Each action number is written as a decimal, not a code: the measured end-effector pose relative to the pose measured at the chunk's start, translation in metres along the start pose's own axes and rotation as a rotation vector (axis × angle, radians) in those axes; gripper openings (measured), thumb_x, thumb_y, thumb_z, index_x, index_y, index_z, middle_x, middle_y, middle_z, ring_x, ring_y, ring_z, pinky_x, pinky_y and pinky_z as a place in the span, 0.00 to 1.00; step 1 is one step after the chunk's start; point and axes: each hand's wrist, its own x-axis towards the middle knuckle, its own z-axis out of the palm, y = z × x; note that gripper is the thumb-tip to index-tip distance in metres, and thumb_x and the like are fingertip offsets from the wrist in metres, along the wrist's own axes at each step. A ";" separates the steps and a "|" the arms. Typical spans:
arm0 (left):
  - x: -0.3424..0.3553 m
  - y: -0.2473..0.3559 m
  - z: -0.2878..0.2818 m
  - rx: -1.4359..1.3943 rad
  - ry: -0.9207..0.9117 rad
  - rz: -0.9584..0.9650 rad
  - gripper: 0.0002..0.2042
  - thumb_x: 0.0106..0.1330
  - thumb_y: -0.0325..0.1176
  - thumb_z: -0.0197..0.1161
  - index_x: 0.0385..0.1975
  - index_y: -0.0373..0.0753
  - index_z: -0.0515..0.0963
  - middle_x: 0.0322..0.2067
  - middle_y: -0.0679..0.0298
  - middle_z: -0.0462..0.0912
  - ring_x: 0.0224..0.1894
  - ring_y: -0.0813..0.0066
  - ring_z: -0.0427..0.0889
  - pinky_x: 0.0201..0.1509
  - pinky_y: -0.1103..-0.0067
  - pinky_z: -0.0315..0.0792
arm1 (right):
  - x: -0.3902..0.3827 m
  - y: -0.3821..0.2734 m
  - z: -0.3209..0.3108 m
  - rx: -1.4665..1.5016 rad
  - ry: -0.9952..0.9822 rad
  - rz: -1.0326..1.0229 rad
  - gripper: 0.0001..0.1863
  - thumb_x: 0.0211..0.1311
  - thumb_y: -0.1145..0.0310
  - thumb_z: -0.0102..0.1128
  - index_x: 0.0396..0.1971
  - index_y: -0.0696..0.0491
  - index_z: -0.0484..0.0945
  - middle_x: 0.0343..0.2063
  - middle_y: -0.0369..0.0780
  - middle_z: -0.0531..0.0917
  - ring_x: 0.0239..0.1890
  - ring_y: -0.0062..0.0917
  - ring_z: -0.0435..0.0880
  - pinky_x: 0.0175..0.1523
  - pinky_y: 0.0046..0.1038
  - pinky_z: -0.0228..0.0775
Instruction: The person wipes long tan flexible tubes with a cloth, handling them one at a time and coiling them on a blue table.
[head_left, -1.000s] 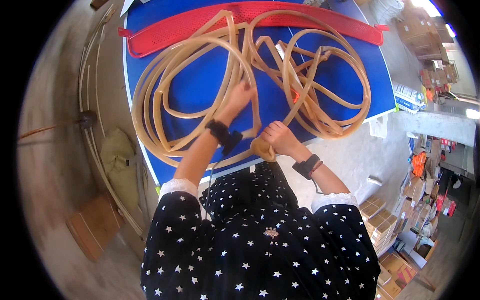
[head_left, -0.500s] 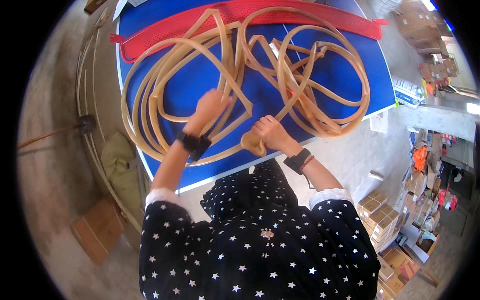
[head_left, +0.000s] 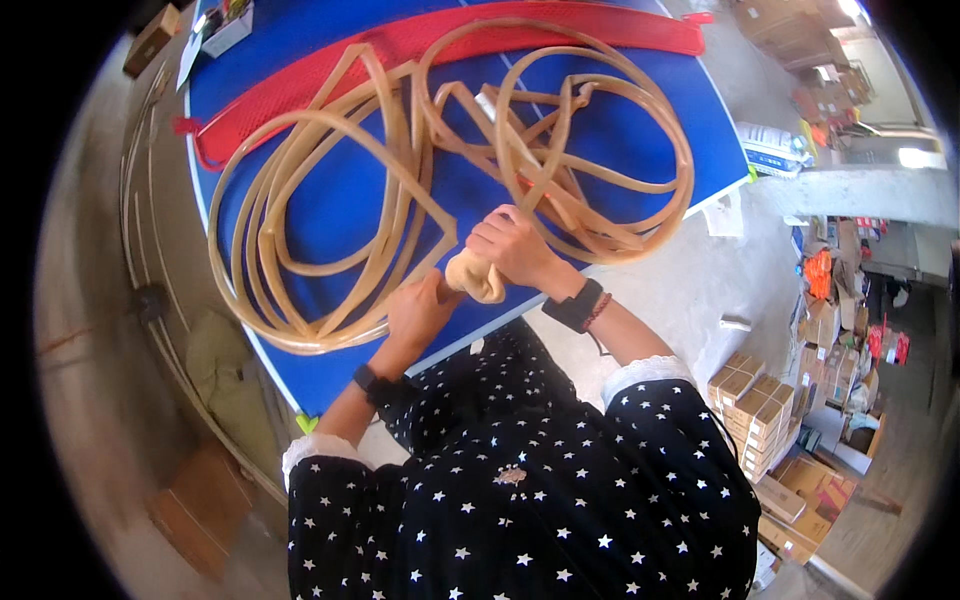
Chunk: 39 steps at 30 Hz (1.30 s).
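Observation:
A long tan, rubbery flat hose lies in two large coils on the blue tabletop. Between the coils, close to the near edge, part of it bunches into a folded lump. My right hand is wrapped around the hose just at the right of this lump. From the left, my left hand has its fingers closed on the hose against the lump's other side. The fingertips of my left hand are partly hidden.
A red perforated strip runs across the far side of the table. Behind it at the left stands a small box of items. Stacked cartons are on the floor at right, and a green sack is at left.
My left hand has come down from above the left coil to grip the hose beside the lump. The right hand keeps its hold. The whole view has shifted slightly.

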 end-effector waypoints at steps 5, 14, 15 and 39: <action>0.006 0.022 -0.023 -0.123 0.071 0.092 0.09 0.48 0.30 0.65 0.29 0.36 0.76 0.20 0.52 0.78 0.25 0.56 0.80 0.30 0.69 0.72 | 0.002 0.017 -0.014 -0.002 0.194 -0.020 0.06 0.45 0.68 0.57 0.27 0.47 0.75 0.30 0.33 0.78 0.38 0.25 0.76 0.48 0.33 0.67; -0.012 0.027 -0.068 -0.282 0.085 0.132 0.08 0.43 0.24 0.61 0.21 0.34 0.69 0.13 0.54 0.65 0.14 0.63 0.67 0.21 0.77 0.64 | -0.007 0.048 -0.047 -0.276 0.228 -0.059 0.05 0.49 0.67 0.59 0.28 0.46 0.74 0.33 0.32 0.78 0.41 0.24 0.77 0.52 0.35 0.67; -0.012 0.020 -0.070 -0.260 0.074 0.136 0.08 0.43 0.24 0.61 0.20 0.34 0.68 0.13 0.54 0.64 0.14 0.64 0.66 0.21 0.77 0.64 | -0.013 0.058 -0.048 -0.310 0.206 -0.045 0.05 0.49 0.67 0.59 0.28 0.46 0.75 0.33 0.32 0.78 0.41 0.24 0.77 0.52 0.35 0.67; 0.042 -0.063 0.015 0.477 0.092 0.006 0.26 0.48 0.31 0.67 0.49 0.38 0.67 0.51 0.51 0.68 0.53 0.50 0.67 0.53 0.62 0.65 | -0.143 0.177 -0.212 -0.608 0.188 0.294 0.04 0.46 0.71 0.58 0.22 0.51 0.72 0.25 0.36 0.77 0.34 0.28 0.77 0.42 0.29 0.67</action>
